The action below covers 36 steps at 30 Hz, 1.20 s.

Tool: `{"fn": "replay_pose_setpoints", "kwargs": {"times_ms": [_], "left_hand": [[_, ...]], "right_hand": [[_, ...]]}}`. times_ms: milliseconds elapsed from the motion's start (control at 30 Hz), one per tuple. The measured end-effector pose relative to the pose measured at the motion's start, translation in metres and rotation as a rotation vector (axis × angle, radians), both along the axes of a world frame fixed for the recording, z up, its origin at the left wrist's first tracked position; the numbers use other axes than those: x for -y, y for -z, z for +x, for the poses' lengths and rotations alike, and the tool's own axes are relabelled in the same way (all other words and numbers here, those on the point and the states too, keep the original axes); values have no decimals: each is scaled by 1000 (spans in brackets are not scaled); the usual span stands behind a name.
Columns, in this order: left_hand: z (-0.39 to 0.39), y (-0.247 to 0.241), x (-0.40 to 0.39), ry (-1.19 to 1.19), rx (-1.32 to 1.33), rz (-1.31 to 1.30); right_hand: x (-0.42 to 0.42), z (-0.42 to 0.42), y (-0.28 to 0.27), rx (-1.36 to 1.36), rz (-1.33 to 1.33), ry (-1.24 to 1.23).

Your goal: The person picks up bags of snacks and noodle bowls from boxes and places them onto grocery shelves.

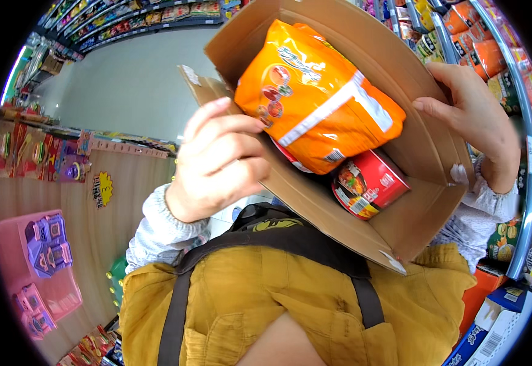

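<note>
An open cardboard box [424,142] is held tilted in front of my body. Inside it lies an orange, glossy plastic package [311,98] of what looks like instant noodles, bearing pictures and a white strip. A red paper noodle cup [370,185] rests on its side beneath the package's near end. Part of another red item [290,153] peeks out under the package. My right hand [474,105] grips the box's right wall, thumb over the rim and most fingers hidden. My left hand [222,162] is at the box's left edge, fingers half curled, fingertips close to the package; contact is unclear.
To the right, store shelves [506,91] with packaged noodles stand close to my right arm. A wood-grain panel [128,192] with hanging toys is at the left. Pale floor [124,87] stretches toward snack shelves [156,20] behind. Blue and white cartons [490,327] sit low at the right.
</note>
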<state>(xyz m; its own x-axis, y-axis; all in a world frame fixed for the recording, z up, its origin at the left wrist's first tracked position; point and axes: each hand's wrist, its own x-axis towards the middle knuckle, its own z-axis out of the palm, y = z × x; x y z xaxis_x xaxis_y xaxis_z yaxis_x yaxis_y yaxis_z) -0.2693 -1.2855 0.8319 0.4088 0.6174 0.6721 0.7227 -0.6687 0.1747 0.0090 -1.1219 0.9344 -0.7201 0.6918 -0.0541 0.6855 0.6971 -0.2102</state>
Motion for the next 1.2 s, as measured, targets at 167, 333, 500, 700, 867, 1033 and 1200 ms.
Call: {"fn": "replay_pose_setpoints", "kwargs": {"times_ms": [167,333,500,700,867,1033,1200], "left_hand": [[-7,12,19,1,37,41],[-16,19,27,-22,79,80],[-19,26,35,-27,123,80],[-21,31,40,-18,163,73],[-18,27,41,-5,212,31],[-19,19,35,36,194,22],[-17,9,24,82,124,14]], "right_hand": [[7,-34,-11,221,-134,75],[7,-43,-12,193,118,-69],[17,-72,-31,432,53,53],[23,-73,-28,363,115,26],[15,-73,-29,379,116,-20],[2,-61,-24,390,68,-87],[6,-66,-38,501,-75,8]]}}
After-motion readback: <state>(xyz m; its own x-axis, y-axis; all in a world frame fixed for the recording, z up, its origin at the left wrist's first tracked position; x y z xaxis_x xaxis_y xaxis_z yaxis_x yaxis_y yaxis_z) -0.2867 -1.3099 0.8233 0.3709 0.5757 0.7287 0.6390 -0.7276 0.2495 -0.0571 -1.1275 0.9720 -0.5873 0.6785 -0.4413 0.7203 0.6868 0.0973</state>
